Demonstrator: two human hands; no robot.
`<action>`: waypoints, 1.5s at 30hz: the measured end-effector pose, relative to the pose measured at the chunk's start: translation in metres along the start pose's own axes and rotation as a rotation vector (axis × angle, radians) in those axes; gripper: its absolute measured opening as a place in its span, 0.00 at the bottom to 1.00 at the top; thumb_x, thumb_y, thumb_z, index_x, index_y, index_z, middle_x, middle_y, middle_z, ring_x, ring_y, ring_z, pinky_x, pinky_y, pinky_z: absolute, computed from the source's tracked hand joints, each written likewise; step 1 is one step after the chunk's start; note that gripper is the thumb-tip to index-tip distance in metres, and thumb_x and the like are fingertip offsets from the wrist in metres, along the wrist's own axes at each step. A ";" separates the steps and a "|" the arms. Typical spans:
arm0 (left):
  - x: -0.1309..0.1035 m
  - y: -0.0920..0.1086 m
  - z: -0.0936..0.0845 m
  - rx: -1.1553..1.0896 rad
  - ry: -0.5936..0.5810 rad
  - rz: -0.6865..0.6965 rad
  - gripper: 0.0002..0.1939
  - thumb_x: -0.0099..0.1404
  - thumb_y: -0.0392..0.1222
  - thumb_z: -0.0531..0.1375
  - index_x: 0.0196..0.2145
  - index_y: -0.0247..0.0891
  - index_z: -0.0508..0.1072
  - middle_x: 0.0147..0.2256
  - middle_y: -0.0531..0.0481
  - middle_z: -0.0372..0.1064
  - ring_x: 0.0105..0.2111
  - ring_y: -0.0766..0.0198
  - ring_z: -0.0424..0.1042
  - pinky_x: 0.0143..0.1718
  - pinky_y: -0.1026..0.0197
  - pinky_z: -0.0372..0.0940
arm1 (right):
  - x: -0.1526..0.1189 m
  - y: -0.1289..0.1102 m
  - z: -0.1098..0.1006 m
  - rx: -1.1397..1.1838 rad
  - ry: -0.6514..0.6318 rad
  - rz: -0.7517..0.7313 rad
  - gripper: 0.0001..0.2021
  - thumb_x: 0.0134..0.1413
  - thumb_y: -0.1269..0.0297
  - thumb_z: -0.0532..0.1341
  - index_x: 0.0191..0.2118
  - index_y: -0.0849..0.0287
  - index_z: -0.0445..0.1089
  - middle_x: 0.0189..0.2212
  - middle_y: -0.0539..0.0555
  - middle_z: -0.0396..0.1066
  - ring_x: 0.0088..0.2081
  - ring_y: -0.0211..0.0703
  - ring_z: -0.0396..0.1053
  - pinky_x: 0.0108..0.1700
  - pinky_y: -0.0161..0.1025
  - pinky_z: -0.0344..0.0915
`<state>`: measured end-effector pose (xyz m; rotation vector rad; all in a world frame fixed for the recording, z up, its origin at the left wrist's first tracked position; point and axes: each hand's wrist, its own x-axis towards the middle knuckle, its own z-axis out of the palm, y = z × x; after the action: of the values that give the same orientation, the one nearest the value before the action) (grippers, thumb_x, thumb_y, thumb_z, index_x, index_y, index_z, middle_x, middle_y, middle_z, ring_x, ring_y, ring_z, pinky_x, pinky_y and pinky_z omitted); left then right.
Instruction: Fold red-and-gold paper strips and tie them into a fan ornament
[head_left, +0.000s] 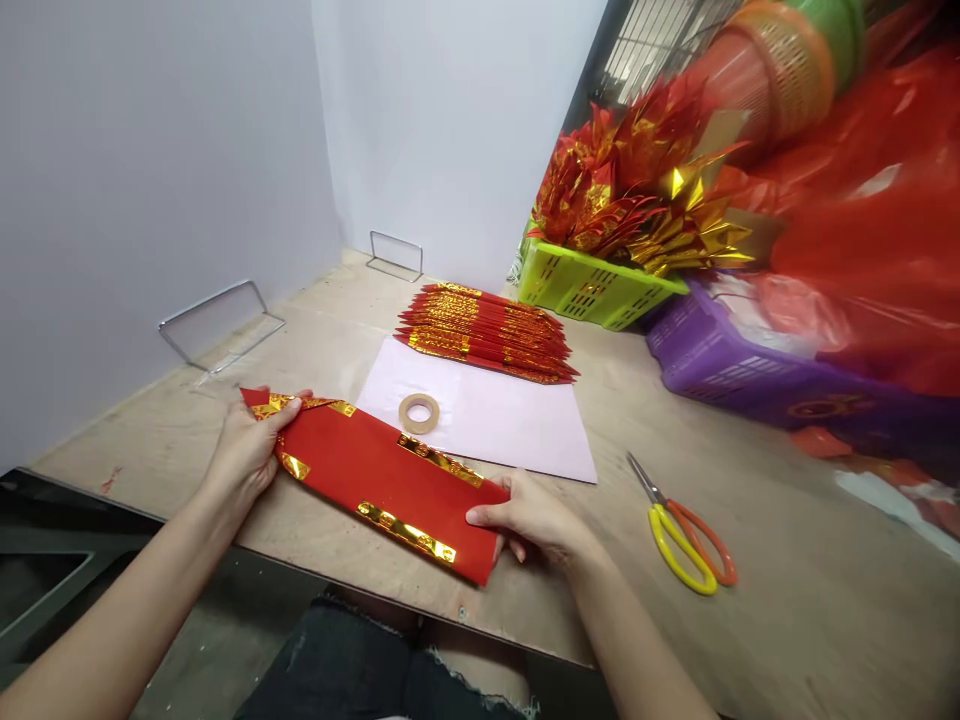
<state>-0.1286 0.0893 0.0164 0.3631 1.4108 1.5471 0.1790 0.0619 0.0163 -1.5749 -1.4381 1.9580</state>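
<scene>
A red paper strip with gold foil patches (382, 470) spans the space between my hands, over the table's front edge. Its left end is folded to a point, and my left hand (251, 445) pinches it there, thumb on top. My right hand (532, 515) grips the flat right end, thumb on the upper face and fingers partly hidden beneath. Just beyond the strip, a roll of tan tape (418, 413) lies on a pale pink sheet (517, 425). A row of folded red and gold papers (484, 332) rests at the sheet's far edge.
Scissors (679, 535) with yellow and orange handles lie on the wooden table (795, 560) at right. Two wire stands (221, 325) are by the wall. A green basket (600, 285) of red and gold foil pieces and a purple basket (750, 370) stand at the back right.
</scene>
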 end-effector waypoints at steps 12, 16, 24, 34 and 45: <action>-0.047 -0.061 -0.023 1.610 -0.375 1.034 0.37 0.72 0.57 0.41 0.69 0.30 0.37 0.68 0.31 0.36 0.68 0.42 0.38 0.62 0.39 0.50 | 0.004 0.004 0.005 0.063 -0.029 0.059 0.08 0.45 0.67 0.63 0.34 0.61 0.69 0.20 0.45 0.70 0.10 0.25 0.54 0.09 0.25 0.45; -0.079 -0.083 -0.014 1.637 -0.638 1.185 0.44 0.65 0.65 0.49 0.69 0.40 0.39 0.69 0.39 0.38 0.68 0.44 0.38 0.63 0.41 0.48 | -0.001 0.011 0.011 0.206 0.003 0.007 0.17 0.45 0.60 0.66 0.40 0.59 0.64 0.28 0.47 0.73 0.09 0.23 0.52 0.08 0.25 0.44; -0.099 -0.099 -0.001 1.667 -0.703 1.267 0.33 0.69 0.48 0.52 0.68 0.42 0.46 0.68 0.42 0.45 0.67 0.41 0.40 0.61 0.28 0.35 | -0.014 0.025 0.018 0.246 0.228 -0.003 0.28 0.46 0.44 0.62 0.46 0.56 0.56 0.27 0.49 0.71 0.14 0.36 0.64 0.09 0.29 0.48; -0.090 -0.075 -0.016 1.754 -0.834 1.164 0.33 0.67 0.37 0.51 0.68 0.46 0.46 0.68 0.44 0.45 0.67 0.44 0.42 0.60 0.30 0.45 | -0.038 0.048 0.064 -1.027 0.636 -1.037 0.14 0.64 0.67 0.53 0.52 0.57 0.69 0.49 0.54 0.74 0.51 0.47 0.70 0.50 0.44 0.55; -0.115 -0.083 -0.018 1.315 -0.832 1.332 0.20 0.66 0.29 0.52 0.56 0.28 0.65 0.56 0.38 0.68 0.62 0.55 0.60 0.60 0.52 0.61 | -0.020 0.075 0.081 -0.965 0.707 -1.140 0.18 0.56 0.81 0.52 0.48 0.62 0.71 0.45 0.57 0.76 0.51 0.45 0.71 0.48 0.41 0.61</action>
<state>-0.0500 -0.0247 -0.0185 2.7547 1.2366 0.7179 0.1459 -0.0308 -0.0366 -0.9847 -2.2243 0.0291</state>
